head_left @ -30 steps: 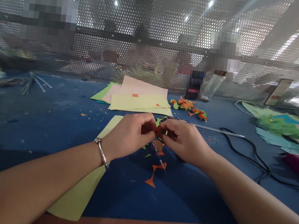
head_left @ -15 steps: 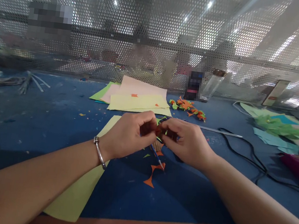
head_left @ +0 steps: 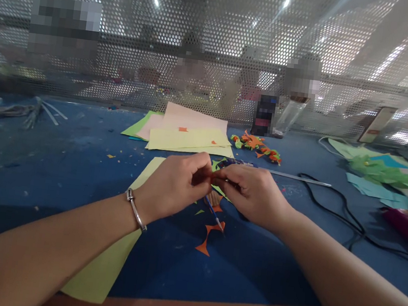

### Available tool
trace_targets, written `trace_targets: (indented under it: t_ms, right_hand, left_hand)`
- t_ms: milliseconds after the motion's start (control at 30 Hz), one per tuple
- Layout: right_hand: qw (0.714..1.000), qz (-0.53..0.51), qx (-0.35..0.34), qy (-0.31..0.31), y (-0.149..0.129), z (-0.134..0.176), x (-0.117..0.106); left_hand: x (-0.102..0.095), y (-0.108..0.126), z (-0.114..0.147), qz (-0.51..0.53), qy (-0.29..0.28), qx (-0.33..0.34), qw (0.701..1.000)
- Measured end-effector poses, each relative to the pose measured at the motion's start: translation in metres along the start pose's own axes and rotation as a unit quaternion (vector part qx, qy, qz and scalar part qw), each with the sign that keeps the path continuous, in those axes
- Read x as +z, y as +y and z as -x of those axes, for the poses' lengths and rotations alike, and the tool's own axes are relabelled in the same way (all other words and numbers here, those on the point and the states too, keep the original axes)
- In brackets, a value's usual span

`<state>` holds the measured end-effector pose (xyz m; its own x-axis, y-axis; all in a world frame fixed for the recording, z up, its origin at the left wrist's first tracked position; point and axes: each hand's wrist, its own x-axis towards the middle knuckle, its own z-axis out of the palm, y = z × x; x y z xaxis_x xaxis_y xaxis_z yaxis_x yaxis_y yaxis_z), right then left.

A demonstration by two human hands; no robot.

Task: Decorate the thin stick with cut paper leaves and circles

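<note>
Where the fingers (head_left: 229, 172) meet, a tiny reddish scrap (head_left: 213, 175) shows.

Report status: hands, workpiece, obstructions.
Left hand, right hand: fingertips together. Small reddish piece: pinched between them, mostly hidden. Close by: slim blue pen-like tool, jagged orange paper scrap.

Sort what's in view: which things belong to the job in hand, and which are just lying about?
Likely in the job:
small reddish piece, pinched between left hand and right hand
blue pen-like tool, just below them
orange paper scraps by its tip

Likely just lying about:
clear bottle, at the back
purple object, far right
light-blue paper pieces
</note>
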<state>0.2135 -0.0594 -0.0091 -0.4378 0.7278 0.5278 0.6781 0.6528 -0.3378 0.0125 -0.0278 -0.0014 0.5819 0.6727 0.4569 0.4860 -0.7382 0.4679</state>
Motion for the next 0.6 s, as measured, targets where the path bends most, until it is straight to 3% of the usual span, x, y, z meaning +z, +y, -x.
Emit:
trace_targets:
  t_ms: [167, 400, 600]
  right_hand:
    - [1.0, -0.005, 0.014, 0.009, 0.001, -0.001, 0.003]
    - [0.999, -0.015, 0.005, 0.028, 0.001, -0.001, 0.0]
    - [1.0, -0.02, -0.004, 0.018, 0.0, -0.001, -0.002]
  left_hand:
    - [0.002, -0.001, -0.002, 0.038, 0.003, -0.031, 0.999]
    - [0.007, -0.011, -0.006, 0.254, -0.043, -0.103, 0.961]
    - [0.003, -0.009, -0.004, 0.19, -0.048, -0.051, 0.979]
